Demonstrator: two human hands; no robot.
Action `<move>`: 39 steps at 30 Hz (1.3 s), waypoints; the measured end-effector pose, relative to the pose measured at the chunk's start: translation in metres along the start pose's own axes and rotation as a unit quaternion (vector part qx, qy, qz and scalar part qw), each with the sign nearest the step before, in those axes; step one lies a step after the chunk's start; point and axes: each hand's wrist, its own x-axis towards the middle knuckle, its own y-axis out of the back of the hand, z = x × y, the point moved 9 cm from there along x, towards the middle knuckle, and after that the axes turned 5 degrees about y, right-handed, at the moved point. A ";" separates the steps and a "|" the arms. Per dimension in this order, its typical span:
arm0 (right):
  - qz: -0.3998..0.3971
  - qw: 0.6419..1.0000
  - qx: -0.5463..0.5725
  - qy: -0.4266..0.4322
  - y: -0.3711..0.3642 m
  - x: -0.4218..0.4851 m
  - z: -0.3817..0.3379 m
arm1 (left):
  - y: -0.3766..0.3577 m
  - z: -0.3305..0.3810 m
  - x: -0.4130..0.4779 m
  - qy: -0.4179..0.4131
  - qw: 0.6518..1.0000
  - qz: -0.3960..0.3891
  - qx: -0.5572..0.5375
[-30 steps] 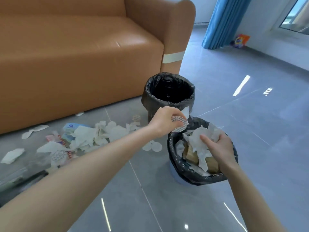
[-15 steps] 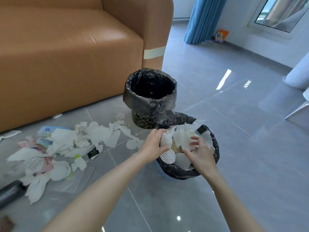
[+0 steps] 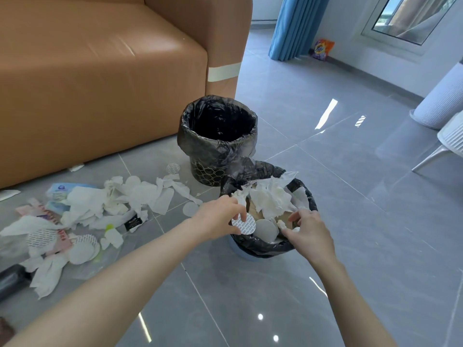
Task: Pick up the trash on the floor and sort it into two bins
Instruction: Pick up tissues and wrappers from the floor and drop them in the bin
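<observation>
Pinching a round dotted seal [image 3: 243,227], left hand [image 3: 217,219] at tissue-stuffed bin [image 3: 260,244].

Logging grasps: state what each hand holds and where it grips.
Left hand pinches the round patterned disc by its left edge. Right hand is over the near bin; any hold cannot be told.
</observation>
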 end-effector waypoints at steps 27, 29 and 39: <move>0.029 0.991 0.023 0.132 0.009 -0.013 -0.067 | 0.004 -0.011 -0.004 -0.004 0.994 0.013 0.105; 0.016 0.987 0.046 0.153 0.007 -0.015 -0.084 | 0.015 -0.024 -0.015 0.014 0.996 0.014 0.087; -0.097 0.962 0.098 0.237 -0.068 -0.033 -0.174 | 0.029 -0.155 -0.097 0.206 0.978 0.012 0.005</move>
